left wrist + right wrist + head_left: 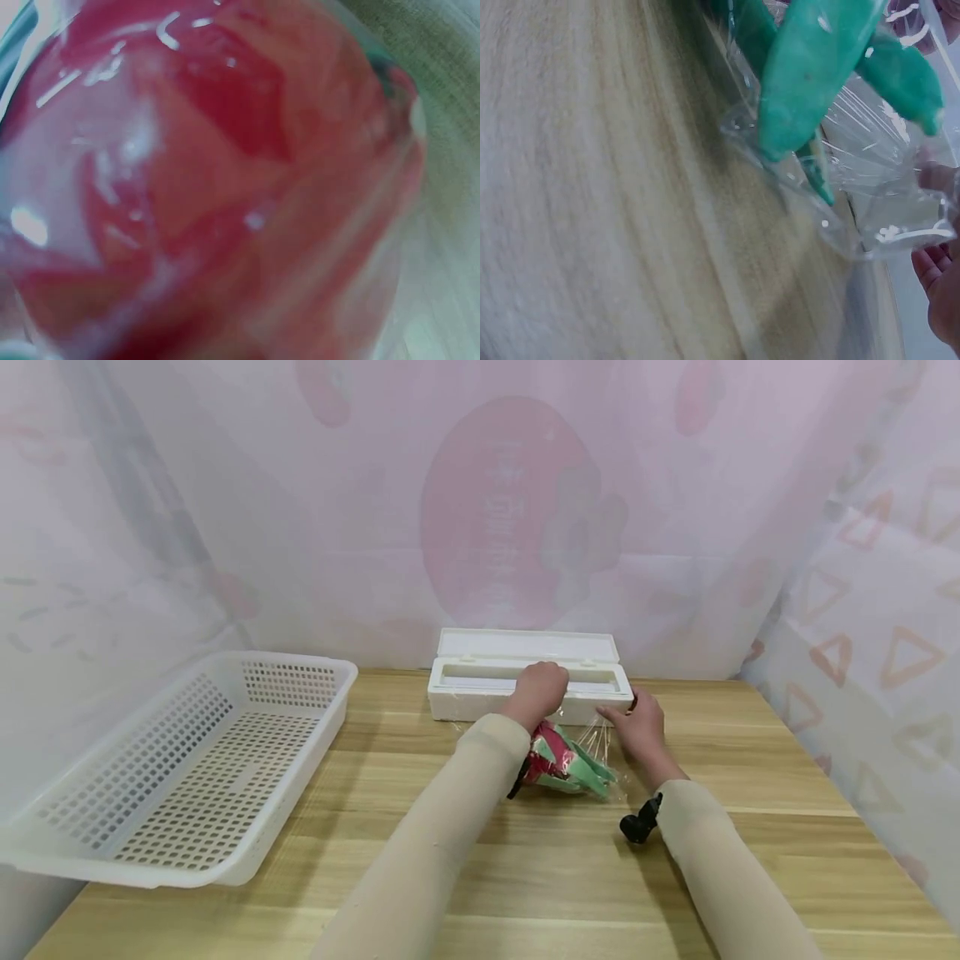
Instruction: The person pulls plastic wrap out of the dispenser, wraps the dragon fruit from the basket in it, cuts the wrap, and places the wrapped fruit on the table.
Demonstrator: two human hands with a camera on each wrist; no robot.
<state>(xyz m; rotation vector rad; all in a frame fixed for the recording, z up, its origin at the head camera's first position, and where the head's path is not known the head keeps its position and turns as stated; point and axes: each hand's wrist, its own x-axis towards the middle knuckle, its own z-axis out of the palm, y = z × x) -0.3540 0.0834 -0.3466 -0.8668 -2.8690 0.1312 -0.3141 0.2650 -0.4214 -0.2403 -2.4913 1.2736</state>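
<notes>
A white cling film dispenser (465,703) stands at the back of the table with its lid (525,645) raised. Over its front edge, the curled fingers of my left hand (536,693) hold on to the cutter rail; what lies under them is hidden. At the right end, my right hand (641,727) grips the dispenser's corner, thumb in front. A red dragon fruit with green scales (558,760) lies before the dispenser under clear cling film (877,180), which stretches up to the box. In the left wrist view the red skin of the dragon fruit (247,135) fills most of the picture.
A white perforated plastic basket (330,710) takes up the left side of the wooden table (555,877). Printed cloth (360,527) hangs behind and at both sides. A small black device (641,820) sits at the right wrist.
</notes>
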